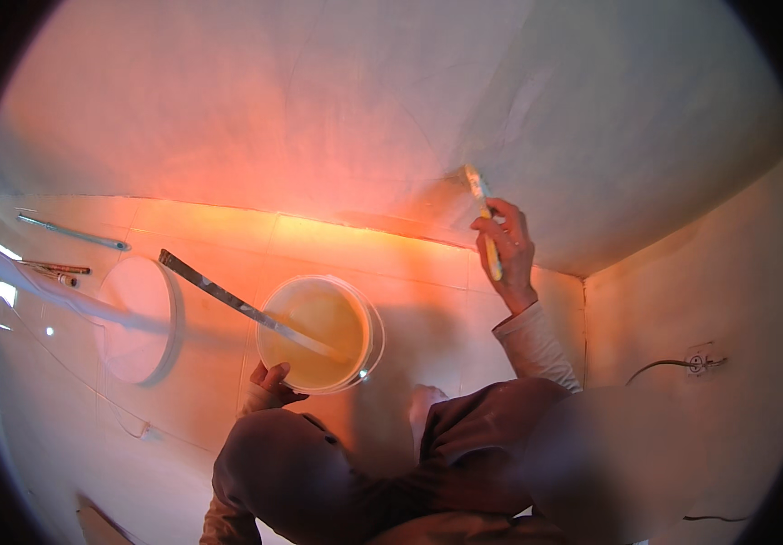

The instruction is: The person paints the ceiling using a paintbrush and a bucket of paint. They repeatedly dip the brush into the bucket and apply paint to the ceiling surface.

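Note:
My right hand [509, 241] is raised to the pale wall [391, 100] and wraps around the yellow handle of a paintbrush [476, 186]. The brush head is at the wall surface, just above the line where wall meets floor; a darker patch shows beside it. With my left hand [273, 383] I grip the lower left side of a white plastic bucket [369, 320], fingers at its rim. Pale yellowish liquid fills part of it. A long flat stirring stick [214, 289] leans in the bucket, its dark end sticking out to the upper left.
A round white lid or closed tub [133, 320] sits on the tiled floor left of the bucket. Beyond it lie a blue-handled tool [73, 232] and several thin brushes or sticks [62, 270]. A pale hose [37, 283] crosses the left side. At right, a cable enters a wall socket [696, 365].

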{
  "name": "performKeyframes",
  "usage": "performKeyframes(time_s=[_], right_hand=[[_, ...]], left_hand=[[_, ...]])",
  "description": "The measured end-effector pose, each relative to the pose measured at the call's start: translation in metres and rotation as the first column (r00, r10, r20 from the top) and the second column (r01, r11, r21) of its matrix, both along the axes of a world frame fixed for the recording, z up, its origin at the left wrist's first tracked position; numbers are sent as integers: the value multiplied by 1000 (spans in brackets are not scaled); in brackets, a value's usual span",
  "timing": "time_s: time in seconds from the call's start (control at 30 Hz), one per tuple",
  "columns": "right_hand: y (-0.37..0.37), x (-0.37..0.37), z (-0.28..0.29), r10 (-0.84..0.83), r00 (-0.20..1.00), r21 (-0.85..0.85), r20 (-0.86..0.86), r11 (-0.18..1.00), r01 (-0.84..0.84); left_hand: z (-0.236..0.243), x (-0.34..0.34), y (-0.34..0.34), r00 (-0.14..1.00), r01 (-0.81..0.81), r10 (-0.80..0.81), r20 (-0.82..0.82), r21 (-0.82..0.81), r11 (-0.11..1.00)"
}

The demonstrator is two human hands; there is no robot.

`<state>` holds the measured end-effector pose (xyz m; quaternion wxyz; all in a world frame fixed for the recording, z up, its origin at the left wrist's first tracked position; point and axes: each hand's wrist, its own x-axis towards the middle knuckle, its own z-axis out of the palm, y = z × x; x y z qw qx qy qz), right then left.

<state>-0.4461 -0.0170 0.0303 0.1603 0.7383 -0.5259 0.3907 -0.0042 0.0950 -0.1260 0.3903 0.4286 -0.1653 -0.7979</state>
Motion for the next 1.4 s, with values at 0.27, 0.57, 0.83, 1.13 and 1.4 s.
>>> performKeyframes(time_s=[0.27,0.57,0.83,1.13,1.4], right_hand=[[-3,-7,63,-185,982,-187,37,964,189],[-26,25,42,63,988,-104,139,993,-49],[-17,0,94,-31,978,-255,206,963,85],[-27,30,73,-31,998,-158,59,987,40],[-26,2,129,43,963,-265,265,964,30]], left_hand=[[7,-3,1,999,-11,10,32,38,999],[10,-8,4,996,-88,87,17,34,996],[3,-1,3,997,0,0,75,-1,1000],[15,-8,2,999,-39,39,-22,-11,999],[25,-8,3,999,-27,26,27,8,1000]])
